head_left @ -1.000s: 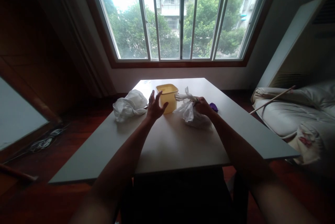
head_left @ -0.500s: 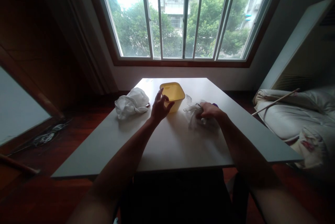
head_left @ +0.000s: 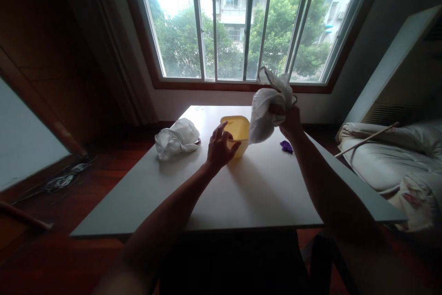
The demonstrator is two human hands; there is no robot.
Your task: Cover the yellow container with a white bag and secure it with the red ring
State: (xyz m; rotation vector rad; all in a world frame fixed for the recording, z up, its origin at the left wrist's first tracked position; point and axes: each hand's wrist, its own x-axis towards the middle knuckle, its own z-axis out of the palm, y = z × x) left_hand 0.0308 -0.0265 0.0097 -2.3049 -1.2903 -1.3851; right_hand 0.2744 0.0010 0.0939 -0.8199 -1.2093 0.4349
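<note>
One white bag (head_left: 261,116) is clenched aloft by the right hand (head_left: 290,119), while a yellow tub (head_left: 239,128) is pinched at the rim by the left hand (head_left: 219,147), seemingly for steadiness.

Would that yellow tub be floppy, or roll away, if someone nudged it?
The yellow tub is probably fairly stiff: its walls stand in a squarish outline. It would likely slide rather than roll, its sides looking flattish.
</note>
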